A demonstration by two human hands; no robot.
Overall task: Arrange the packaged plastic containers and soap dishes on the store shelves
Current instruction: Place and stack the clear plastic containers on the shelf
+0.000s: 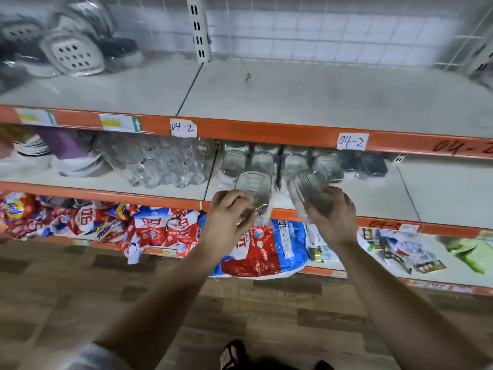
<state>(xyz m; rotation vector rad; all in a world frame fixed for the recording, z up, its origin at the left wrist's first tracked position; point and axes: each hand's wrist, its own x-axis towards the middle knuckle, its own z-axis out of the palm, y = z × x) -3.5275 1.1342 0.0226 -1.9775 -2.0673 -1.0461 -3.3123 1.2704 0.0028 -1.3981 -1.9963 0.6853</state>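
Clear packaged container [254,186] in the left hand [229,218], fingers curled and clamped on its wrapped lower end, thumb side toward the shelf. Tilted up over the front edge of the middle shelf [440,193], upper end leaning in toward the stock. Small dark print on its face, too blurred to read.

Just beside it to the right, apart from it: ribbed clear dish [310,189] in the right hand [333,216], fingers wrapped round its lower right side, thumb on the near edge. Also tilted over the same shelf front.

Directly behind both, a row of packaged clear containers [294,164] standing on edge on the middle shelf. Right of the row, dark packaged dishes [364,162]. Left of it, a cluster of clear glass jars [165,165].

On the orange shelf edge above, two white paper tags, each handwritten "04-2" [183,128] [352,141]; further right the same "04-2" [464,146] penned straight onto the orange strip. On the middle shelf's own edge, "04-" [381,224], the rest hidden.

Top shelf [320,97], far left: perforated soap dishes [73,53] in clear wrap, blurred.

Bottom shelf: red, white and blue detergent bags [160,228], print not legible; one large blue and red bag [266,252] below the hands; green packets [466,253] far right.

Wood-pattern floor [66,303] underneath.
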